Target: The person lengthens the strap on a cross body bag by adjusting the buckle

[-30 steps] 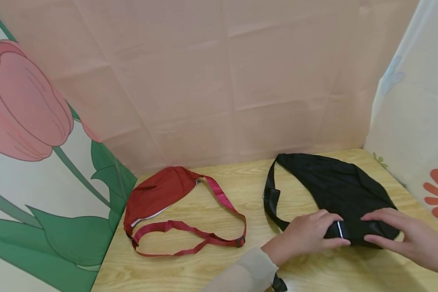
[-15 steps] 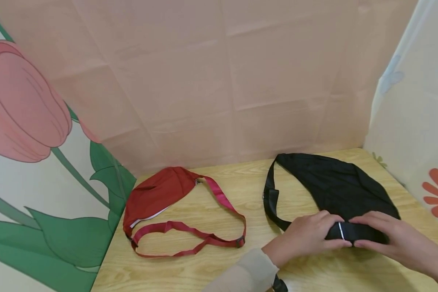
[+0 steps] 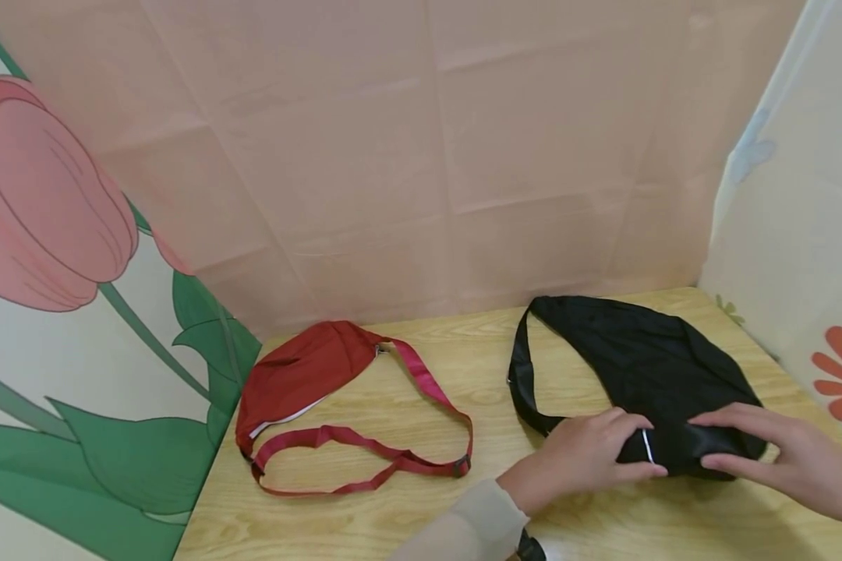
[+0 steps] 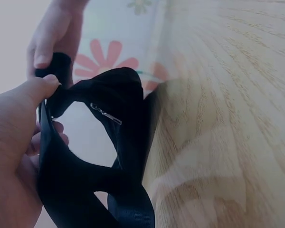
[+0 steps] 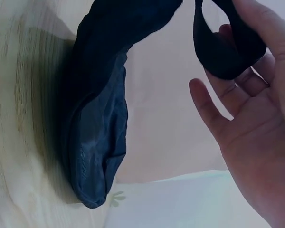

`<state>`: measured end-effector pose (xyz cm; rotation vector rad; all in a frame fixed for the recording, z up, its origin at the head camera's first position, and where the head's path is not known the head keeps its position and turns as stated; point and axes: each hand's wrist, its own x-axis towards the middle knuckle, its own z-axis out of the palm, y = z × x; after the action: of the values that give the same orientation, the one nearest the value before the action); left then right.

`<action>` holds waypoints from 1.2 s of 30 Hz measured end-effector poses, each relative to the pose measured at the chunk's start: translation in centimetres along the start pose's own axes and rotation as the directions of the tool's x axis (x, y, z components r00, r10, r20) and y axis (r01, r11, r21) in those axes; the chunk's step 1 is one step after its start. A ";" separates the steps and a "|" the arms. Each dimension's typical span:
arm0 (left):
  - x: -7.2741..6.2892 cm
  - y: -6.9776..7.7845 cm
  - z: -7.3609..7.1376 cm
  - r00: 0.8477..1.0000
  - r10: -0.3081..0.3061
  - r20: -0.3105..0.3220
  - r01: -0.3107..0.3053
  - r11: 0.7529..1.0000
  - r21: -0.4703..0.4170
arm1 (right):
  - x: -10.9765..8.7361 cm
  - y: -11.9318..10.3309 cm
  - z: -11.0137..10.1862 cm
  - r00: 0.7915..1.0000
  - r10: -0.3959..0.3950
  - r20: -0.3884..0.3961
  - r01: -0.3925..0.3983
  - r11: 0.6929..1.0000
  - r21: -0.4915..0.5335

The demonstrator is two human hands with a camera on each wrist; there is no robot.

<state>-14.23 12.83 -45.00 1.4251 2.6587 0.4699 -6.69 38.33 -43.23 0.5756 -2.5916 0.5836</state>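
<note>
A black waist bag [image 3: 659, 358] lies at the right of the table, its strap running round to the front. My left hand [image 3: 582, 456] pinches the strap beside a silver slider [image 3: 648, 446]. Just right of it, my right hand [image 3: 786, 456] holds the strap between thumb and fingers. The right wrist view shows the strap bent into a loop [image 5: 225, 59] in the right hand, apart from the bag body [image 5: 99, 109]. In the left wrist view, a metal zipper pull [image 4: 106, 114] hangs on the bag behind the raised strap.
A red waist bag [image 3: 309, 366] lies at the left, its strap [image 3: 365, 448] spread in a loop. A black strap end or buckle [image 3: 531, 547] sits by the left sleeve. A pinkish sheet [image 3: 428, 156] backs the wooden table [image 3: 309, 530]; printed sheets flank it.
My right hand first slid left along the strap up to the left hand, then moved back right, widening the gap. The left hand and the slider have shifted slightly left.
</note>
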 end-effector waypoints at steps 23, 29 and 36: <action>-0.2 -0.5 0.5 0.983 -0.081 0.164 0.090 0.995 -0.051 | 1.0 5.5 1.3 0.944 0.265 0.196 -0.305 0.930 0.208; -0.2 -0.5 0.6 0.980 -0.080 0.183 0.092 0.994 -0.057 | 1.2 8.2 3.5 0.964 0.210 0.164 -0.236 0.958 0.165; -0.2 -0.6 0.8 0.978 -0.075 0.194 0.088 0.994 -0.061 | 0.4 10.2 5.7 0.938 0.229 0.262 -0.282 0.941 0.186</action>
<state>-14.44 12.54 -45.92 1.2667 2.5109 0.3918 -13.55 43.95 -50.82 0.3948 -2.8737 0.9523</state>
